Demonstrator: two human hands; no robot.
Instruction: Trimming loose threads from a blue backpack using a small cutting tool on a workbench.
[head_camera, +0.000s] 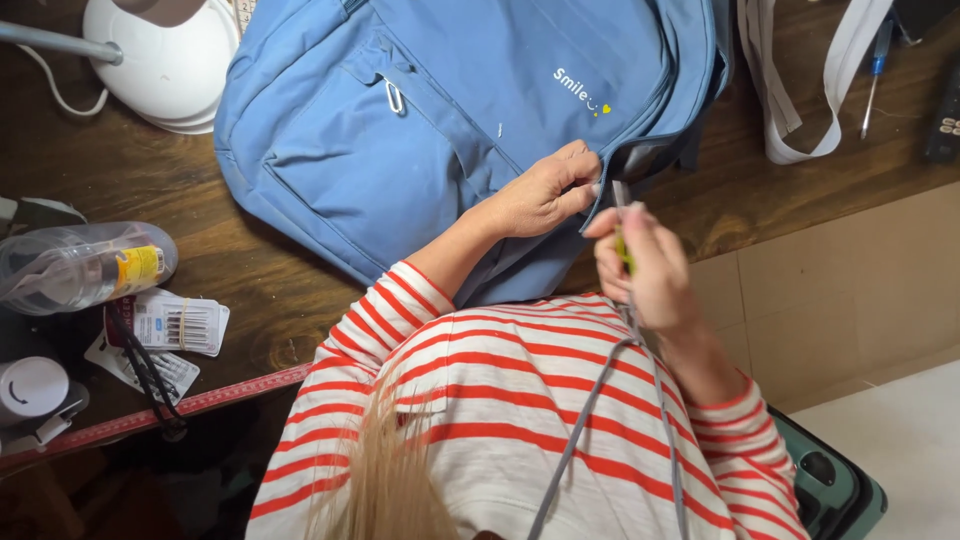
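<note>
Soft, floppy blue fabric backpack (440, 130) lying flat on dark wooden table (150, 180). Left hand (545, 195) pinched zipper edge; right hand (640, 265) closed around thin yellow-handled tool (622, 250). Likely light; best gripped at seam.

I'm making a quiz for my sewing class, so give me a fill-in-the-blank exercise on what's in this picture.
1. The left hand pinches the edge of a ____ backpack.
2. The right hand holds a small tool with a ____ handle.
3. The backpack lies on a dark ____ table.
4. The person's shirt has red and white ____.

Answers: blue; yellow-green; wooden; stripes
</note>
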